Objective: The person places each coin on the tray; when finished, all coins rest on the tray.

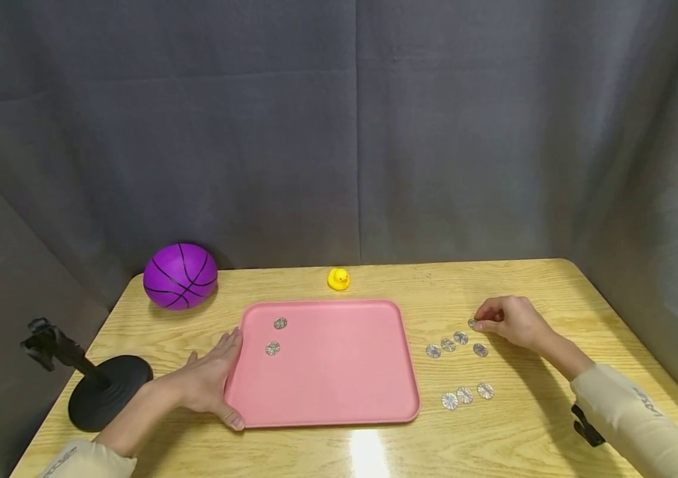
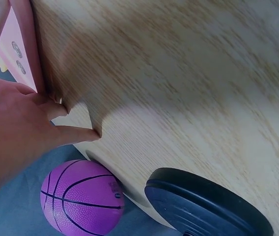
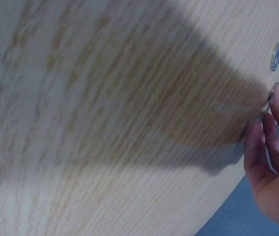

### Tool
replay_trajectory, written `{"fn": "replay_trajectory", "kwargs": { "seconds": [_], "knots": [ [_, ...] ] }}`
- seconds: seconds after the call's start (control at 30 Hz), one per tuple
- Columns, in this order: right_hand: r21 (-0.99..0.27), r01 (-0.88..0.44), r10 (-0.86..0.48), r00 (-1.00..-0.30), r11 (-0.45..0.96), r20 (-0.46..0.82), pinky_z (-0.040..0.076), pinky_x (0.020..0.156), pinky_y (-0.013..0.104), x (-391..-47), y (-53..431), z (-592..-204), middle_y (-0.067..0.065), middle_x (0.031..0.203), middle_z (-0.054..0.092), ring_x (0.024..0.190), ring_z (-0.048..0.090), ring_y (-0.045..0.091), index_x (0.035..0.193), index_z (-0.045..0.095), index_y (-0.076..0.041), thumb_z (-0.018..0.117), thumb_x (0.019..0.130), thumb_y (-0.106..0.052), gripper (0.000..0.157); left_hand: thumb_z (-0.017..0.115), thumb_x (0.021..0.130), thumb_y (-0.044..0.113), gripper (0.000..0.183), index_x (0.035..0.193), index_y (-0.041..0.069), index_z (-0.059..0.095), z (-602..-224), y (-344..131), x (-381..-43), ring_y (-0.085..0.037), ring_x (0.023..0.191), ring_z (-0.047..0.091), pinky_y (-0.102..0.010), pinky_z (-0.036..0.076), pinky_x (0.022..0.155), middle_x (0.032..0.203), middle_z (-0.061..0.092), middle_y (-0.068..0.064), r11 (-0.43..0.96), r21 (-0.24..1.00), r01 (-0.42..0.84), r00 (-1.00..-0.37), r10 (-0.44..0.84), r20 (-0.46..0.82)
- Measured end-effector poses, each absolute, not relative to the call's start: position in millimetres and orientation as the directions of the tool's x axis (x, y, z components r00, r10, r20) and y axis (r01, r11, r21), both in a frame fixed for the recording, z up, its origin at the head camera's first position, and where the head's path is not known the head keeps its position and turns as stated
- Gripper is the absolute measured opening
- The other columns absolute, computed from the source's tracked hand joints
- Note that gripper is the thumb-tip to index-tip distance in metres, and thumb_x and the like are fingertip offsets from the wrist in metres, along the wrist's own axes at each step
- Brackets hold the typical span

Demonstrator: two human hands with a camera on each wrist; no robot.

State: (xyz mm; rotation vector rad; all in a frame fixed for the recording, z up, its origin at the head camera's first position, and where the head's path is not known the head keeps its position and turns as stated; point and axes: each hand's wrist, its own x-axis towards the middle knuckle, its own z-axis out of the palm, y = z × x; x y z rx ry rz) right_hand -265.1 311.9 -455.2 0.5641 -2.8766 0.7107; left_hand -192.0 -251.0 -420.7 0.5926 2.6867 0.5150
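My left hand (image 1: pixel 210 375) rests with spread, straight fingers against the left edge of a pink tray (image 1: pixel 327 422); its thumb lies at the near left corner. Inside the tray, toward its left side, are two silver coins, a far coin (image 1: pixel 280 323) and a nearer coin (image 1: pixel 272 348). Right of the tray, my right hand (image 1: pixel 513 323) pinches a coin (image 1: pixel 472 323) by its edge between thumb and fingertips, low over the table. Close beside it lie a coin (image 1: pixel 461 338) and another coin (image 1: pixel 480 350), with more in a loose row to the left.
Nearer the front, three coins (image 1: pixel 465 395) lie in a row on the wooden table (image 1: pixel 291 451). A yellow rubber duck (image 1: pixel 339 279) sits behind the tray. At the back left is a purple ball (image 1: pixel 180 276); a black round-based stand (image 1: pixel 110 392) is beside my left forearm.
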Motion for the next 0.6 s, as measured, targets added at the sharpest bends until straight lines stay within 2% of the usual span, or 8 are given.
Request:
{"fn": "replay_trajectory", "kwargs": {
  "seconds": [0.17,0.33,0.6],
  "knots": [
    [-0.414,-0.405,-0.348,-0.914,0.815,0.210,0.046,0.058,0.024,-264.4,309.4,-456.9,-0.011,0.076,0.068,0.064,0.054,0.005,0.086,0.074,-0.016,0.083,0.077,-0.024,0.016,0.088,0.043,0.063,0.154,0.151,-0.010,0.006,-422.0,-251.3,-192.2,-0.046,0.144,0.008,-0.081,0.008,0.097,0.157,0.006,-0.030,0.849,0.412,0.331,-0.856,0.453,-0.247],
    [-0.388,-0.419,-0.359,-0.907,0.821,0.219,0.043,0.056,0.024,-264.8,309.1,-455.3,-0.013,0.073,0.065,0.062,0.051,0.004,0.082,0.072,-0.017,0.084,0.075,-0.021,0.015,0.087,0.044,0.065,0.154,0.151,-0.010,0.006,-423.9,-250.4,-192.5,-0.046,0.144,0.009,-0.081,0.010,0.096,0.158,0.006,-0.030,0.845,0.411,0.342,-0.856,0.461,-0.234],
    [-0.415,-0.362,-0.327,-0.932,0.835,0.155,0.043,0.056,0.026,-268.7,306.2,-451.7,-0.010,0.071,0.062,0.062,0.051,0.007,0.081,0.069,-0.013,0.083,0.078,-0.024,0.018,0.088,0.043,0.063,0.155,0.152,-0.009,0.005,-422.3,-251.2,-192.0,-0.046,0.144,0.009,-0.081,0.010,0.097,0.158,0.006,-0.030,0.848,0.414,0.331,-0.860,0.452,-0.237]
  ]
}}
